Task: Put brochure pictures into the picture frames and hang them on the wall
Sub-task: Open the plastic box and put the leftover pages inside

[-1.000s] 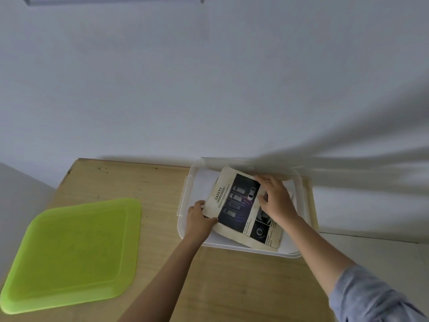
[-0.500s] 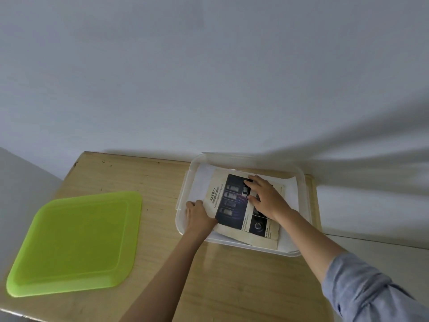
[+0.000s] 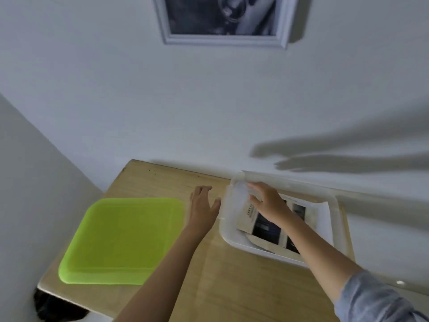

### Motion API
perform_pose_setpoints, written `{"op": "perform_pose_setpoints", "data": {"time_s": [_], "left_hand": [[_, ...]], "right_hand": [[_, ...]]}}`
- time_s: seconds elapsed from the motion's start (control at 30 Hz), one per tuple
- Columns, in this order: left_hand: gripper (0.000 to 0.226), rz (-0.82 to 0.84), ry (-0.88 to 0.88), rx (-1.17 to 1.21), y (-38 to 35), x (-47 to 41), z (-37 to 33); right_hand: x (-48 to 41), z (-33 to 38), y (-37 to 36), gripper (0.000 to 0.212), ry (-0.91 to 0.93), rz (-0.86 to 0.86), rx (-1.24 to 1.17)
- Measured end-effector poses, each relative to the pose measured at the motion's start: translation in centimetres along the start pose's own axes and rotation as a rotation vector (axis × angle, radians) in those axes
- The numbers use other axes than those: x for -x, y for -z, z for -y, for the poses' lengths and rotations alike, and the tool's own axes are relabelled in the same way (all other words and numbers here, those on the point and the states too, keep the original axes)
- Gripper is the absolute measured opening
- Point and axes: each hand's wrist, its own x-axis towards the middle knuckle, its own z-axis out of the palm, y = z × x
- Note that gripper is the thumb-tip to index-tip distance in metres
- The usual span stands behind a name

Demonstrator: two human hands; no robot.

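Brochure: it lies flat inside the clear bin (image 3: 334,206), on the right side of the counter (image 3: 220,287); the brochure (image 3: 267,228) sits skewed to the bin's walls, its titled edge towards the left wall; your forearm crosses it, so its long axis cannot be fixed.
Writing: along that left edge you can read "SAFETY" in capitals; the smaller print below it and in the dark panels is too blurred to read; no brand shows.
White sheet: a white sheet (image 3: 236,201) lies under the brochure and shows at the bin's far left corner.
Right hand: your right hand (image 3: 269,201) rests over the far left part of the brochure, fingertips bent down onto the white sheet; whether they pinch it or only press it cannot be told.
Left hand: your left hand (image 3: 203,205) lies spread outside the bin, fingers straight, thumb just beside the left wall; it holds nothing.
Key relation: the brochure lies directly beneath your right hand and to the right of your left; the right is the nearer, so the lift most likely falls to it.
Green tray: a green tray (image 3: 123,240) lies on the counter's left side, apart from the bin.
Wall: one picture frame (image 3: 222,40) already hangs on the wall (image 3: 162,101) above; its picture is blurred.
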Motion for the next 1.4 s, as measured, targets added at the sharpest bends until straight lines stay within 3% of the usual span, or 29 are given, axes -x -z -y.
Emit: {"op": "perform_pose_setpoints", "data": {"time_s": [0.1, 0.23, 0.43, 0.6, 0.8, 0.93, 1.03, 1.13, 1.4], "left_hand": [[0.043, -0.015, 0.050, -0.038, 2.9, -0.2, 2.8], [0.046, -0.028, 0.174, -0.160, 11.1, 0.5, 13.4], [0.072, 0.085, 0.430, -0.310, 18.2, 4.0, 27.2], [0.079, 0.115, 0.389, -0.250, 19.3, 6.0, 31.4], [0.074, 0.015, 0.396, -0.101, 19.1, 6.3, 32.0], [0.074, -0.031, 0.424, -0.013, 20.2, 4.8, 30.9], [0.073, -0.093, 0.365, 0.031, 21.3, 3.0, 28.5], [0.072, -0.113, 0.304, 0.081, 21.1, 1.2, 24.6], [0.072, 0.040, 0.103, 0.130, 9.9, -0.1, 10.4]], "right_hand": [[-0.4, 2.3, -1.5, 0.041, 0.010, -0.001, -0.036], [-1.4, 10.0, -8.8, 0.042, 0.022, 0.019, -0.028], [0.1, 13.8, -20.0, 0.061, -0.269, 0.157, 0.095], [2.9, 15.3, -24.4, 0.061, -0.433, -0.095, 0.161], [3.7, 17.5, -26.2, 0.057, -0.555, -0.204, 0.035], [3.0, 18.4, -25.6, 0.042, -0.596, -0.274, -0.109], [2.3, 19.1, -23.6, 0.055, -0.579, -0.370, -0.206], [2.2, 18.6, -19.7, 0.067, -0.541, -0.478, -0.239], [6.8, 9.0, -4.7, 0.046, -0.585, -0.679, -0.148]]}}
